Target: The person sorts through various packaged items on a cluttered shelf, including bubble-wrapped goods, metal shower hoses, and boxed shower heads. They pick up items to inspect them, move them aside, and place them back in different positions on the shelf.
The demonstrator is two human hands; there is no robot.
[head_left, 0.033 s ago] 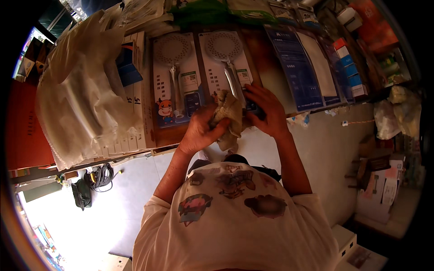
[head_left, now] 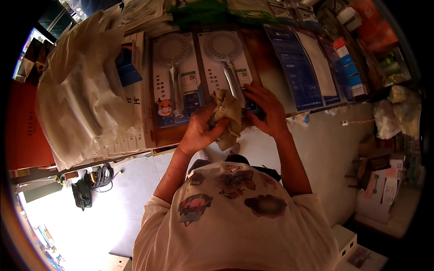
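My left hand (head_left: 199, 128) is closed around a crumpled tan cloth (head_left: 227, 113), pressed over the lower part of a packaged shower head (head_left: 224, 47). The cloth hides the end of its silver handle. My right hand (head_left: 267, 109) rests on the lower right corner of the same package, thumb and fingers spread apart. To the left lies a second packaged shower head (head_left: 173, 49), flat on its printed card with a cartoon cow at the bottom. Neither hand touches that one.
Plastic-wrapped goods (head_left: 81, 99) lie over stacked white boxes at left, beside a blue box (head_left: 129, 67). Blue packages (head_left: 298, 67) and small boxes (head_left: 350, 67) line the right side. Green plastic (head_left: 199, 16) lies behind. A coiled black cable (head_left: 101, 176) sits on the floor.
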